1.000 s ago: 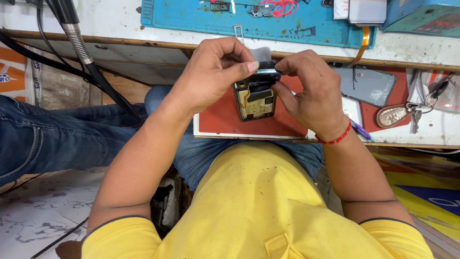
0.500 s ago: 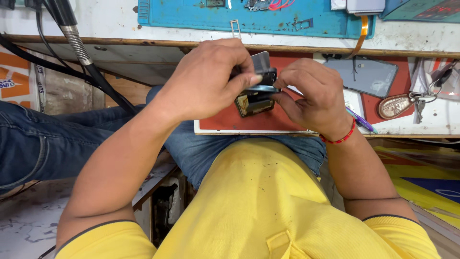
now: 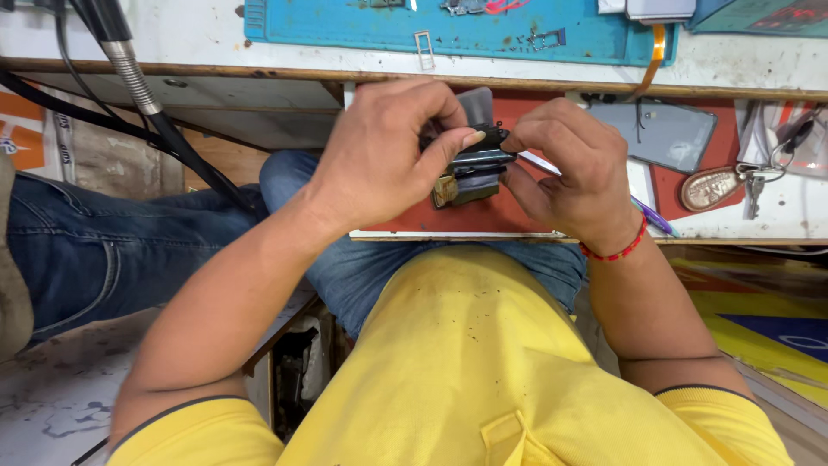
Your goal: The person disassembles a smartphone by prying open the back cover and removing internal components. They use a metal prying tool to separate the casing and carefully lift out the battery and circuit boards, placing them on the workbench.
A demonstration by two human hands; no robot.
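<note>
Left hand (image 3: 379, 160) grip closed on small dark phone part (image 3: 470, 168), right hand (image 3: 573, 173) fingertips pinching its 3 o'clock edge, red mat (image 3: 517, 216) beneath, blue mat (image 3: 345, 26) on counter (image 3: 198, 43) at 12 o'clock.

Small device (image 3: 473, 168) between both hands, keys (image 3: 752, 183) right, mat (image 3: 448, 30) behind

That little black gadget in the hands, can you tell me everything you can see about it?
The small black device looks like an opened phone part: dark casing, a grey flap sticking up behind, a brownish-gold patch at its lower left. It is held edge-on above a red mat. The left hand grips its left side; the right hand pinches its right end.
</note>
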